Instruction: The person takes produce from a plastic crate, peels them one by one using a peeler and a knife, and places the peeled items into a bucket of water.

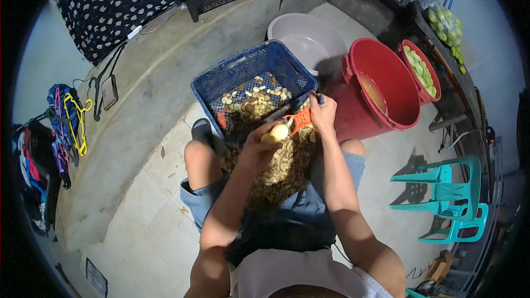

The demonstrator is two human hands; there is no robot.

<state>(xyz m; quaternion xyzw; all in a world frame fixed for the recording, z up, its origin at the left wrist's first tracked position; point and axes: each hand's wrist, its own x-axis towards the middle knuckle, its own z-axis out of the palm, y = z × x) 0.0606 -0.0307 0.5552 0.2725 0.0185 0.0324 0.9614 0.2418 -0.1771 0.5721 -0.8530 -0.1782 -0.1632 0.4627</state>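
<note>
My left hand [259, 146] is closed around a pale yellow, rounded fruit [279, 132] whose exact kind I cannot make out. Just to its right, my right hand [323, 113] grips a small tool with a blue end [321, 100]; its working part is not clear. An orange piece with holes [301, 119] shows between the two hands, and I cannot tell whether it belongs to the tool. Below them lies a heap of pale peelings [276, 168] between the legs. Beyond, a blue plastic crate [251, 55] holds pale cut pieces and brown scraps.
Right of the crate stand a large red bucket [353, 107] with cloudy liquid, a smaller red tub [403, 47] of pale green pieces and a greyish basin [290, 22]. A bag of green fruit [445, 25] sits on a ledge. Teal chairs [441, 179] are at right.
</note>
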